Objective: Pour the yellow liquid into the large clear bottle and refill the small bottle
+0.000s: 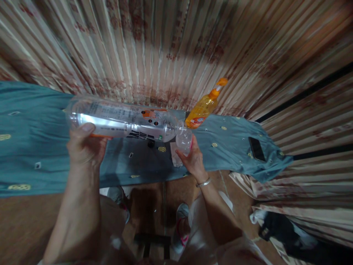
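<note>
From the head camera, the left hand [86,147] wraps its fingers around the base end of a large clear plastic bottle [121,119], held on its side above a table covered with a blue cloth [33,147], its neck tipped toward a small clear cup [184,141] that the right hand [194,158] pinches from below and the side, a bangle at that wrist. The bottle looks thin-walled and light, apt to dent under a hard squeeze and slick over its label, so the ribbed base and the shoulder seem the surest holds; the cup seems soft and easily crushed, possibly wet, though blur hides this. An orange pump bottle [202,108] stands behind the cup, and a dark phone [256,148] lies well to the right on the cloth
</note>
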{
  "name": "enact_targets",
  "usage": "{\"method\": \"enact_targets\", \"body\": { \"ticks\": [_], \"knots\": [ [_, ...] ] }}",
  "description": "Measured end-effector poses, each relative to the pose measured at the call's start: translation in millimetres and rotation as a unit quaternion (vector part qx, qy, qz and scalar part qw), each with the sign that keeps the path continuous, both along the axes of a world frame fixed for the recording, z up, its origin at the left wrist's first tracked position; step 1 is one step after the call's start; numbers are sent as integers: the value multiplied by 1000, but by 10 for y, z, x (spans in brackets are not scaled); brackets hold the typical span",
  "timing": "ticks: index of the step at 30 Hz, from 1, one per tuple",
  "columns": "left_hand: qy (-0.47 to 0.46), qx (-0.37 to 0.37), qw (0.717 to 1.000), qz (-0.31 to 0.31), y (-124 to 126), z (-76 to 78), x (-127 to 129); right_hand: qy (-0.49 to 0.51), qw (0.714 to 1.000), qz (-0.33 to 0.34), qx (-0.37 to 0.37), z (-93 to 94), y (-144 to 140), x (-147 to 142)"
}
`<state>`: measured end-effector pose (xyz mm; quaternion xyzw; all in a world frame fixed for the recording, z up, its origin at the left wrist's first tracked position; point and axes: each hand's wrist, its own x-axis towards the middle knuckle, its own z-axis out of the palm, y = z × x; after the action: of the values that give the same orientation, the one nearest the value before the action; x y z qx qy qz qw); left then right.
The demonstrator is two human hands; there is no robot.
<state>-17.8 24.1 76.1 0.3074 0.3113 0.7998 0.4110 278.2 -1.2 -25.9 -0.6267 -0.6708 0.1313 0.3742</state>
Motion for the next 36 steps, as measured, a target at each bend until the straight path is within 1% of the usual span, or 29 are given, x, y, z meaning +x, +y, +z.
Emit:
{"method": "enact_targets", "body": {
  "ticks": [5,11,17,23,27,32,36],
  "knots": [
    [12,4,1000,1,7,-26,-17,9,1000,-1,3,11,-3,-11],
    [13,4,1000,2,8,-9,-7,11,1000,-5,6,-27,0,-2],
    [0,-25,1000,1,-14,-2,-10,13,1000,4,-6,22,-3,-6],
    [21,-25,999,-3,-20,-18,-15,14,1000,2,-4,42,-15,-21],
    [24,-19,1000,-2,-14,-26,-26,20,1000,-2,-15,48,-10,-16],
    [6,-30,1000,-4,-27,5,-19,25,1000,6,-13,33,3,0],
    [5,-38,999,0,-40,43,-1,19,1000,-4,-9,2,13,2]
  ]
}}
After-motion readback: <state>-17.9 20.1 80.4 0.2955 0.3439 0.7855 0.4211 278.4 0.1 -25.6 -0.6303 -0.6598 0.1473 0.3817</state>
